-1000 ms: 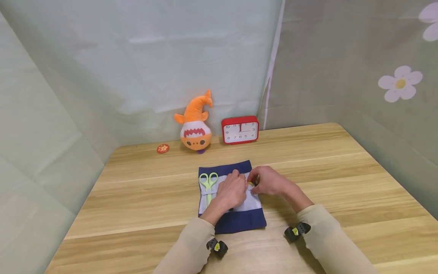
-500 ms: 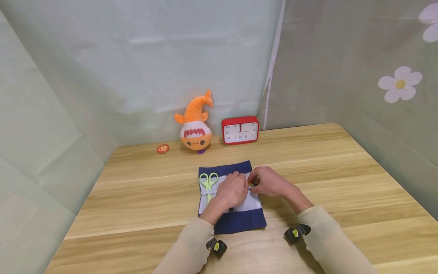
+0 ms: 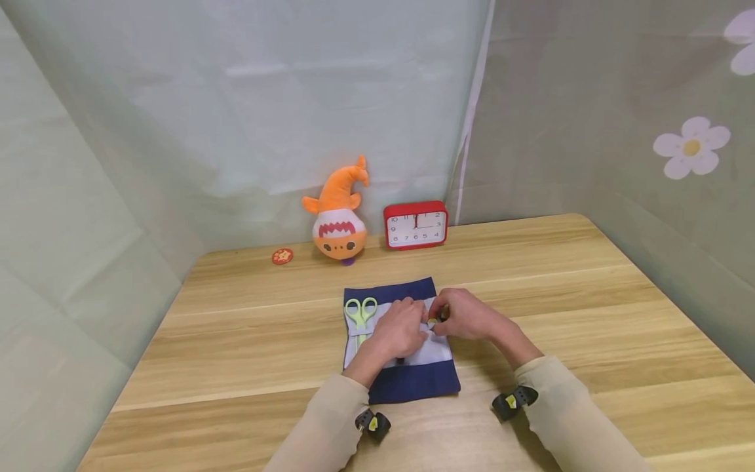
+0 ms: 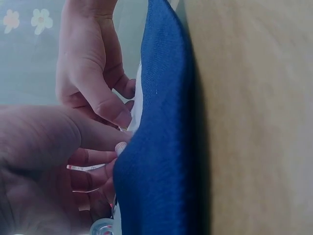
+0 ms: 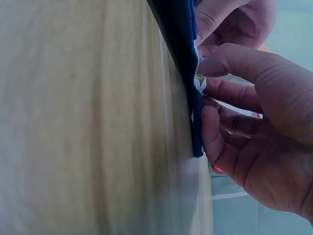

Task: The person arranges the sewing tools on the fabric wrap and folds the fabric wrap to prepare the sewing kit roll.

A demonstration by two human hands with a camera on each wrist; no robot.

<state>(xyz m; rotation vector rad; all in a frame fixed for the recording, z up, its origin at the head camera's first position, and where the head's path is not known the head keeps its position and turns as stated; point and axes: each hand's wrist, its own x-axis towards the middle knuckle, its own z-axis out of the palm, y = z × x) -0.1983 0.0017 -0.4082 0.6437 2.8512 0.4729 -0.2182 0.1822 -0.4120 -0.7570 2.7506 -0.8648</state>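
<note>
Presently, right hand [image 3: 464, 314] fingers pinch pocket cloth [image 3: 434, 342]; I cannot tell left hand's [image 3: 400, 330] grip; red clock [image 3: 415, 225] bears numerals 1–11.

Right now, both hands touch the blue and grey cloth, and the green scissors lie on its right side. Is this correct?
Not fully: in the head view, the green scissors lie on the left side of the cloth. The left hand and right hand do touch it.
</note>
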